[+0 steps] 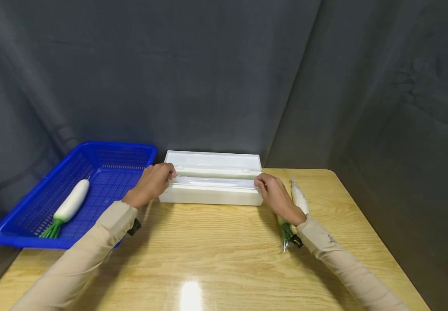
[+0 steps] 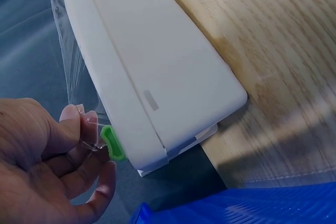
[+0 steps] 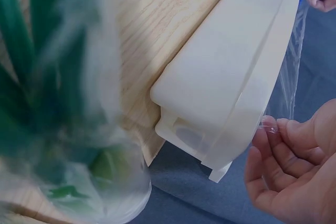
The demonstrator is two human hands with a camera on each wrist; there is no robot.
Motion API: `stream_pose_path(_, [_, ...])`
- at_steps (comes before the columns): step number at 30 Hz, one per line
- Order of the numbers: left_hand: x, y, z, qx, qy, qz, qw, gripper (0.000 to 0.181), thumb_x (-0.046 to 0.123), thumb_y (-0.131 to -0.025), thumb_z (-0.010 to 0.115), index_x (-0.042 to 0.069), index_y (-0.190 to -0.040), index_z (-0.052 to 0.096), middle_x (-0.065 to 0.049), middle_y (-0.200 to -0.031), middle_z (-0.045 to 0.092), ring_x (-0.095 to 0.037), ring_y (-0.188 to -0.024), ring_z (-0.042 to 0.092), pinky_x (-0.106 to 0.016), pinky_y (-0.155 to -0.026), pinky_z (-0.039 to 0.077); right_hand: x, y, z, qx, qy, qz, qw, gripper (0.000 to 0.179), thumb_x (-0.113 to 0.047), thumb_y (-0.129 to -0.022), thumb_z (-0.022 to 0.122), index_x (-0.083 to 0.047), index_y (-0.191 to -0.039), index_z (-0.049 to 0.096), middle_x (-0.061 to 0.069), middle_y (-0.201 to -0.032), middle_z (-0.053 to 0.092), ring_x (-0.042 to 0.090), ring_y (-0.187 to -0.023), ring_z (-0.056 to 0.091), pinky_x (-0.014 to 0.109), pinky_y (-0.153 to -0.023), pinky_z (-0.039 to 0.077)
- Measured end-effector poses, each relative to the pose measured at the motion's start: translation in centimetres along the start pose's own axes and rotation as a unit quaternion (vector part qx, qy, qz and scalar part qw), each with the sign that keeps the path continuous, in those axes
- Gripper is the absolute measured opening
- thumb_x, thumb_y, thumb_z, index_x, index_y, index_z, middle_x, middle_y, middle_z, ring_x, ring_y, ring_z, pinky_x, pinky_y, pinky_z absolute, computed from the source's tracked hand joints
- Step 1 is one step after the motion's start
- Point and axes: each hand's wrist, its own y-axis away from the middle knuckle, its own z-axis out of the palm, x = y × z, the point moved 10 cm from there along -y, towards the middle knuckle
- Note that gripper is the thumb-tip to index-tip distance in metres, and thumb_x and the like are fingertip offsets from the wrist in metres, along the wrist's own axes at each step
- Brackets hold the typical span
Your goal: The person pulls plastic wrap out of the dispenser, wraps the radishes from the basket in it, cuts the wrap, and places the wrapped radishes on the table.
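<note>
A white cling film dispenser lies across the back of the table, its lid raised behind it. Clear cling film stretches along its top between the two hands. My left hand pinches the film's left end between thumb and fingers, close to a green plastic piece on the dispenser's edge. At the other end, my right hand pinches the film the same way. Beside the right wrist lies a white radish wrapped in clear film, partly hidden by the forearm.
On the left stands a blue plastic basket holding an unwrapped white radish with green stems. The basket's right side is close to the left forearm. A dark grey curtain hangs behind the wooden table.
</note>
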Motion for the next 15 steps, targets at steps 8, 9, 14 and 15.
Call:
stream_pose_path(8, [0.3, 0.5, -1.0, 0.032, 0.008, 0.012, 0.9994, 0.025, -0.017, -0.087, 0.057, 0.004, -0.087, 0.072, -0.009, -0.087, 0.074, -0.024, -0.071, 0.063, -0.049, -0.066, 0.053, -0.2, 0.3, -0.2, 0.011, -0.002, -0.009, 0.9999, 0.011, -0.005, -0.104, 0.062, 0.002, -0.096, 0.069, 0.009, -0.079, 0.064, 0.013, -0.064, 0.048, 0.028, -0.059, 0.043])
stream_pose_path(9, [0.4, 0.5, -1.2, 0.037, 0.006, 0.013, 0.9992, 0.025, -0.016, -0.086, 0.057, 0.004, -0.087, 0.072, -0.008, -0.086, 0.074, -0.024, -0.071, 0.063, -0.049, -0.065, 0.053, -0.3, 0.3, -0.2, 0.011, -0.003, -0.009, 0.9999, 0.011, -0.004, -0.104, 0.062, 0.001, -0.097, 0.069, 0.01, -0.081, 0.064, 0.013, -0.065, 0.048, 0.028, -0.06, 0.043])
stream_pose_path(14, [0.5, 0.8, -2.0, 0.049, 0.003, 0.007, 0.9988, 0.022, -0.014, -0.088, 0.058, 0.004, -0.085, 0.07, -0.008, -0.084, 0.073, -0.025, -0.071, 0.063, -0.051, -0.067, 0.052, -0.5, 0.3, -0.4, 0.011, -0.01, -0.006, 0.9999, 0.011, -0.003, -0.105, 0.06, 0.001, -0.098, 0.068, 0.013, -0.088, 0.067, 0.014, -0.067, 0.048, 0.028, -0.061, 0.043])
stream_pose_path(15, [0.4, 0.8, -2.2, 0.049, 0.003, 0.005, 0.9988, 0.021, -0.014, -0.089, 0.059, 0.004, -0.086, 0.071, -0.008, -0.084, 0.073, -0.025, -0.071, 0.064, -0.052, -0.068, 0.052, -0.6, 0.2, -0.4, 0.013, -0.011, -0.006, 0.9998, 0.012, -0.002, -0.105, 0.06, 0.001, -0.098, 0.068, 0.013, -0.089, 0.068, 0.014, -0.067, 0.048, 0.028, -0.061, 0.043])
